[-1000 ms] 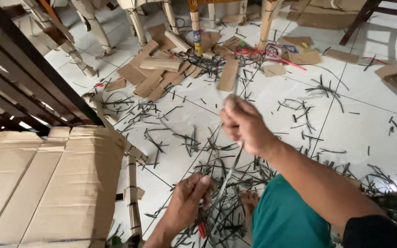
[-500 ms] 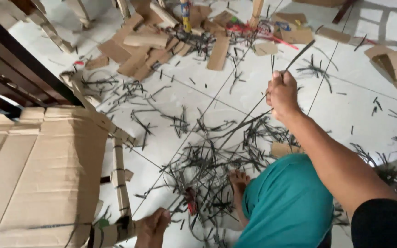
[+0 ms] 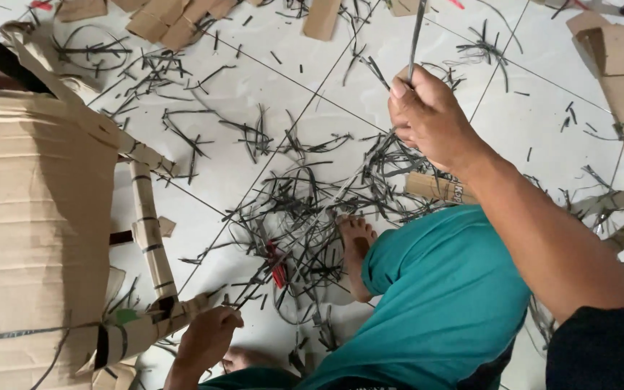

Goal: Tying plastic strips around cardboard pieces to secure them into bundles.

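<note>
Since the earlier frame the right hand (image 3: 427, 115) has risen toward the upper middle, clenched around a thin dark strip (image 3: 417, 32). The left hand (image 3: 207, 338), lower left, grips a cardboard-wrapped frame (image 3: 149, 245). Dark scraps (image 3: 305, 217) litter the tiled floor (image 3: 312, 87).

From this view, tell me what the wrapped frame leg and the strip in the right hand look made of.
Wrapped frame leg: brown corrugated cardboard, matte, bound with dark bands; the core is hidden. Strip gripped by the right hand: thin, dark grey, slightly glossy, probably plastic strapping.
</note>
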